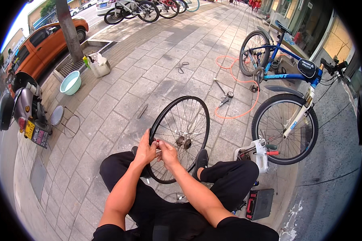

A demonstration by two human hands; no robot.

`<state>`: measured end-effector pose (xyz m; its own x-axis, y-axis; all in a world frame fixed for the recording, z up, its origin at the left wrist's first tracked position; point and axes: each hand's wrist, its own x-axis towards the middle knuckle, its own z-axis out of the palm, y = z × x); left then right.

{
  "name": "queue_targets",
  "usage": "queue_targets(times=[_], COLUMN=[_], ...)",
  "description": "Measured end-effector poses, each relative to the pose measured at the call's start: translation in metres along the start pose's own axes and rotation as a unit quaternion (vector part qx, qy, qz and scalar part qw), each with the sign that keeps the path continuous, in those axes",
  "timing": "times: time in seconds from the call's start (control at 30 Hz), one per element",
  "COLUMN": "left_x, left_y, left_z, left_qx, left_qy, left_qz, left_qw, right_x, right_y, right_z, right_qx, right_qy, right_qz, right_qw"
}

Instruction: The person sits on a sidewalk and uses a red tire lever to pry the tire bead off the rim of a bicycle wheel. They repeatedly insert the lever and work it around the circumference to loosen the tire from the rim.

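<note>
A bicycle wheel with a black rim and thin spokes stands tilted between my knees, its hub near the middle. My left hand is closed round the wheel's left edge, the fingers pointing up along it. Close beside it, my right hand is bent, with thumb and fingertips pinched at the same edge. Something small and red shows at these fingertips, too small to name. The fingers partly hide that stretch of rim.
A blue bicycle stands at the right. An orange air hose with a pump head lies on the paving. A white tool holder and a black case sit near my left-bent knee's opposite side. A green basin stands far left.
</note>
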<state>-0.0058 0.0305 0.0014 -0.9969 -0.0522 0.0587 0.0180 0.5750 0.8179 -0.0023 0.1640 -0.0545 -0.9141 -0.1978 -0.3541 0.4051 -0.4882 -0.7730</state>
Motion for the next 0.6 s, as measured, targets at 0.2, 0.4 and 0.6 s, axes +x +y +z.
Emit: queue_targets(times=[0.2, 0.4, 0.6], left_x=[-0.011, -0.014, -0.016], left_y=[0.009, 0.006, 0.009], left_z=[-0.017, -0.014, -0.01], left_qx=[-0.014, 0.029, 0.038], left_qy=[-0.027, -0.027, -0.032], left_qz=[0.001, 0.076, 0.14], left_qw=[1.0, 0.996, 0.989], right_x=[0.009, 0.005, 0.019], right_y=[-0.02, -0.033, -0.051], right_z=[0.004, 0.008, -0.004], right_qx=[0.064, -0.004, 0.032], right_qy=[-0.032, 0.007, 0.002], right_qz=[0.161, 0.169, 0.296], right_qw=[0.984, 0.986, 0.955])
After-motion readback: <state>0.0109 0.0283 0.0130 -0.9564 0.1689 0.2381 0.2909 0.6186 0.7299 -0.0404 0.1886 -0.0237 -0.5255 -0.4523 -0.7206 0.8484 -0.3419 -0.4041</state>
